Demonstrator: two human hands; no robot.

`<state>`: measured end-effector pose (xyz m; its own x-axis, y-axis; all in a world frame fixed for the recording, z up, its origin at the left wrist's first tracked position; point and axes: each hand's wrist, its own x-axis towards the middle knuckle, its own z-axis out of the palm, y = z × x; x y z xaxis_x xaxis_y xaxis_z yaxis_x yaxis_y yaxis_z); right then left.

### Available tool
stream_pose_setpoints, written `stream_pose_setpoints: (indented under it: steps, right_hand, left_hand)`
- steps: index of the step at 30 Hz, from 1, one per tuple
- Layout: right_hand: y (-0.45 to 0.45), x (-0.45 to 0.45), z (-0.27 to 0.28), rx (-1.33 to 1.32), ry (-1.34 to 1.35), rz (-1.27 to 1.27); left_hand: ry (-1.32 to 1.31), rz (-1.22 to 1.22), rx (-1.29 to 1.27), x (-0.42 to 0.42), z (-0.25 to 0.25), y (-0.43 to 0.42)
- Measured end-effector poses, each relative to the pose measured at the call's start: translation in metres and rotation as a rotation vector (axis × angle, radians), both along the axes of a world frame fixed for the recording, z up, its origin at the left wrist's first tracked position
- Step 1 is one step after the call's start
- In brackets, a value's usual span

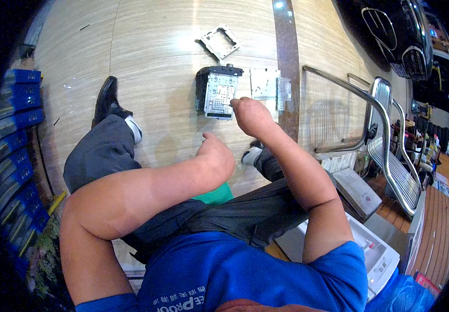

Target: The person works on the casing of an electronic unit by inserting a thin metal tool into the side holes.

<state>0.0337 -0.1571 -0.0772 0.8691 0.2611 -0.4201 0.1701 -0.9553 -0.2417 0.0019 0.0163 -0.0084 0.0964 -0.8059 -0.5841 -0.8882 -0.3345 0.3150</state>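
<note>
Head unit: boxy metal-cased car head unit (218,93), upper middle of the head view, flat on the tiled floor (156,67). Pale perforated metal face up, dark plastic along its top edge and left side.
Right hand: right hand (253,117) just right of the head unit's lower right edge, back of hand up. Fingertips bunched, narrow grip, right at that edge. Can't tell if they touch it or pinch something small.
Left hand: left hand (216,158) below the head unit and apart from it, center of frame. One finger points up-frame, the others are hidden or curled under. Can't tell if it holds anything.
Frame: rectangular open metal frame (220,42), above the head unit, tilted in the picture, apart from it.
Plate: light metal plate (262,84) right of the head unit, above the right hand.
Finned strip: silvery ribbed piece (283,93) at the plate's right side, by the dark floor band (288,57).
Left edge: column of blue boxes (20,112).
Right side: chrome-framed bench (391,148); black car (404,39) at upper right.
Lower right: white tray (387,258) with a small red-and-white item in it.
Lower middle: green object (216,195), partly behind the left forearm.
</note>
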Motion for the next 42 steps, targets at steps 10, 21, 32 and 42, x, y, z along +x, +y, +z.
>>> stream_pose_setpoints:
  steps: [10,21,32,42]
  right_hand:
    - [0.0,-0.001,-0.002,0.031,-0.017,-0.02]
    - [0.0,-0.003,-0.004,-0.025,-0.043,-0.019]
    - [0.002,-0.003,-0.007,-0.083,-0.083,-0.117]
    - [-0.008,-0.016,-0.017,0.164,-0.005,-0.057]
  left_hand:
    - [0.007,-0.001,-0.002,0.001,0.003,0.0]
    - [0.004,0.015,0.004,-0.001,-0.001,0.0]
    - [-0.013,0.001,-0.007,-0.003,-0.002,-0.003]
    - [-0.128,-0.052,-0.11,-0.012,0.001,-0.004]
